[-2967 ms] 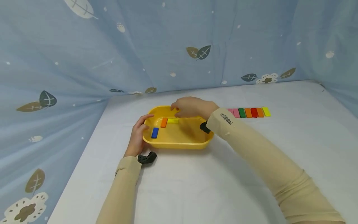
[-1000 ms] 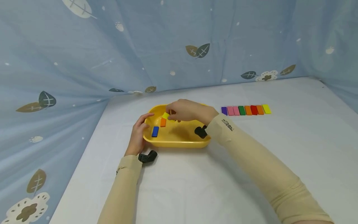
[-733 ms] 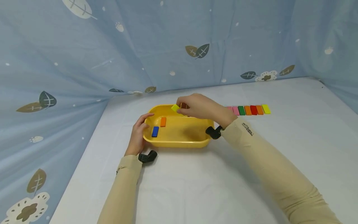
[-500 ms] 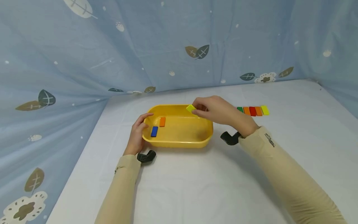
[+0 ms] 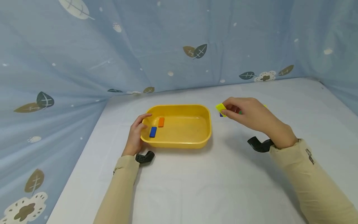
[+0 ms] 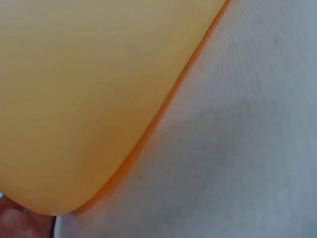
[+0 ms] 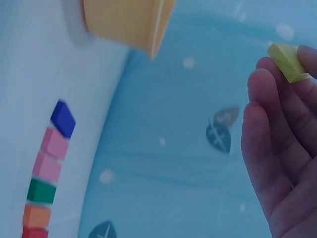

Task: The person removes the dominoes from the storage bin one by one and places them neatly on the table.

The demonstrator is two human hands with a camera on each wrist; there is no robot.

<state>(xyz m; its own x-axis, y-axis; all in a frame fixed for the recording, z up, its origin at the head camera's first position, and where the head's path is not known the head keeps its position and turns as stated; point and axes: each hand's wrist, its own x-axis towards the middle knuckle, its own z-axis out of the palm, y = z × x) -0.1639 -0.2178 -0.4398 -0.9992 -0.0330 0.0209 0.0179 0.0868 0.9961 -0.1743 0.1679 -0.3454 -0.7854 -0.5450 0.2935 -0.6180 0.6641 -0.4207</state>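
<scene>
My right hand (image 5: 251, 113) pinches a yellow domino-shaped block (image 5: 220, 107) between thumb and fingertips, raised above the table to the right of the yellow tray (image 5: 179, 145). In the right wrist view the block (image 7: 287, 62) is tilted, held by the fingertips. My left hand (image 5: 135, 137) grips the tray's left end, its fingers and thumb over the rim. A blue block (image 5: 153, 132) and an orange block (image 5: 161, 122) lie apart on the tray's floor, near that hand. The tray's outer wall (image 6: 74, 99) fills much of the left wrist view.
Behind the right hand runs a row of similar blocks, mostly hidden in the head view. The right wrist view shows a dark blue block (image 7: 63, 119), two pinks, a green block (image 7: 41, 191), an orange and a red. A patterned blue curtain (image 5: 156, 56) borders the white table (image 5: 179, 183).
My right hand has picked the yellow block out of the tray and carried it rightward past the tray's right end. The left hand has stayed on the tray.
</scene>
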